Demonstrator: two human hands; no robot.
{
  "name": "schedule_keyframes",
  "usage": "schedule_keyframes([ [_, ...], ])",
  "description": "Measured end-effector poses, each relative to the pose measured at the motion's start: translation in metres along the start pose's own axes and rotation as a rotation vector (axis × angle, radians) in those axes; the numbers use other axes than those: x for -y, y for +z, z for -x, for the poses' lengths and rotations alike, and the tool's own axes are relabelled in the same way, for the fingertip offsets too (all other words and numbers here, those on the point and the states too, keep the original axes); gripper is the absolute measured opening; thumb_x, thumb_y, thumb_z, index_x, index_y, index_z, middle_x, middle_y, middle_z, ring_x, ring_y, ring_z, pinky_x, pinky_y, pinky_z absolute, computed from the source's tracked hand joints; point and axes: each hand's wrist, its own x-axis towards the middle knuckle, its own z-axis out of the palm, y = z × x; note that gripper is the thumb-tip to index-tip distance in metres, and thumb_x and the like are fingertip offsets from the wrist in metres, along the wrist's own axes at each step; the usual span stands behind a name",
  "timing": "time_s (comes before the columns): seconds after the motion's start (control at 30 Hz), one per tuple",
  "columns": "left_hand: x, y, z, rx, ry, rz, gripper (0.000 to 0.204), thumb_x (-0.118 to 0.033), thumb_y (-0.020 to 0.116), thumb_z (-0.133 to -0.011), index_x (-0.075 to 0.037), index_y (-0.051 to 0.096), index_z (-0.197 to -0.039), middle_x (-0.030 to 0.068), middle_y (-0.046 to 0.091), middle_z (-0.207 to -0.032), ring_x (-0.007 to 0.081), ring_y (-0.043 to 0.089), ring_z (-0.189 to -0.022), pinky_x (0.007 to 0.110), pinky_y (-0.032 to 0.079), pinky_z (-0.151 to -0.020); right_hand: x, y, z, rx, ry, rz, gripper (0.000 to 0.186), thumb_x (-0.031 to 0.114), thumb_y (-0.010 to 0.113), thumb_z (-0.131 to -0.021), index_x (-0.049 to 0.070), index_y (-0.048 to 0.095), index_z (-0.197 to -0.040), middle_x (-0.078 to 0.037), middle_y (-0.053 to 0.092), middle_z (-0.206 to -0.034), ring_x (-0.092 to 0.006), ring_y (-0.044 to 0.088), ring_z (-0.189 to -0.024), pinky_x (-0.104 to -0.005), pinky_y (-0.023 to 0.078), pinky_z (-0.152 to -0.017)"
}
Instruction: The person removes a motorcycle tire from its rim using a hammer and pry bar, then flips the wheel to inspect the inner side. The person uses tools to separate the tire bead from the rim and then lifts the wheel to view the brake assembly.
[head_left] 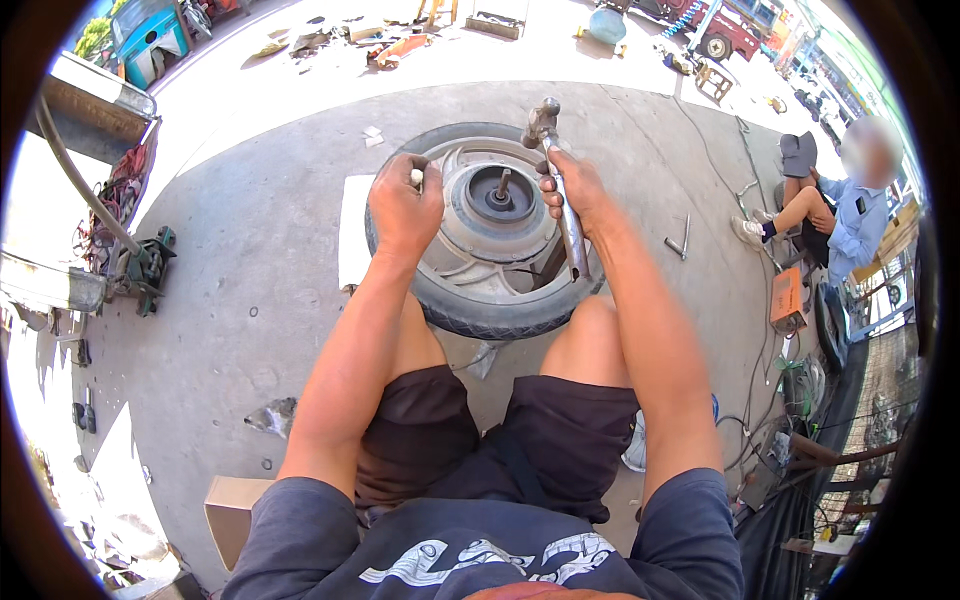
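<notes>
My left hand (404,205) is closed on a small pale object (417,178), mostly hidden by my fingers, above the left side of a wheel (480,318). My right hand (573,195) grips a metal ball-peen hammer (542,118) by its tubular steel handle, head up, over the right side of the wheel. The wheel lies flat in front of my knees, with a black tyre, grey spoked hub and upright axle (503,185) in a dark centre. A white flat piece (353,230) shows under its left edge.
A seated person (850,230) is at right, beside an orange box (788,300), cables and an angled steel tool (679,240). At left stands green machinery (145,270). A cardboard box (230,510) is by my left hip. Scattered parts (395,50) lie in sunlight beyond.
</notes>
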Motion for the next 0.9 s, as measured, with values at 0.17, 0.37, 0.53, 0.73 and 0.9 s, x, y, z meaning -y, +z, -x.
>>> schedule_keyframes([
  [0.17,0.074,0.001,-0.028,0.092,0.035,-0.541,0.016,-0.017,0.068,-0.086,-0.001,0.068,-0.09,0.0177,0.069,-0.094,0.0356,0.064,-0.092,0.046,0.048,-0.083,0.004,-0.011,-0.03,0.005,0.139,-0.016,0.034,0.036,0.055,-0.103,0.002,0.056,-0.097,-0.002,0.054,-0.069,-0.0067,0.046,-0.049,-0.0224,0.037,-0.039],
  [0.37,0.116,0.003,-0.01,0.372,-0.317,-0.79,0.051,-0.045,0.06,-0.093,-0.002,0.065,-0.12,0.0241,0.064,-0.117,0.0389,0.058,-0.115,0.05,0.043,-0.098,0.016,-0.005,-0.038,0.134,0.096,-0.05,0.031,0.037,0.051,-0.105,0.007,0.053,-0.099,0.001,0.052,-0.068,-0.0043,0.043,-0.046,-0.0208,0.037,-0.037],
  [0.53,0.11,0.006,-0.003,0.456,-0.319,-0.819,0.059,-0.052,0.055,-0.095,-0.002,0.064,-0.124,0.0259,0.063,-0.12,0.0395,0.057,-0.119,0.05,0.042,-0.1,0.017,-0.003,-0.053,0.12,0.196,0.008,0.03,0.038,0.052,-0.105,0.01,0.048,-0.094,0.002,0.051,-0.068,-0.0023,0.042,-0.046,-0.0181,0.034,-0.036],
  [0.73,0.108,0.002,-0.004,0.444,-0.331,-0.783,0.054,-0.048,0.058,-0.094,-0.003,0.066,-0.122,0.0255,0.061,-0.121,0.0393,0.055,-0.119,0.049,0.04,-0.101,0.012,0.003,-0.041,0.13,0.245,0.139,0.032,0.04,0.05,-0.105,0.01,0.048,-0.093,0.002,0.051,-0.067,-0.0023,0.042,-0.046,-0.0185,0.035,-0.036],
  [0.9,0.107,0.005,-0.005,0.43,-0.323,-0.785,0.054,-0.048,0.057,-0.094,-0.002,0.066,-0.121,0.0255,0.061,-0.12,0.039,0.055,-0.119,0.049,0.04,-0.101,0.009,-0.012,-0.044,0.062,0.113,0.092,0.029,0.038,0.051,-0.104,0.009,0.054,-0.1,0.0,0.055,-0.068,-0.0049,0.047,-0.048,-0.0211,0.04,-0.039],
])
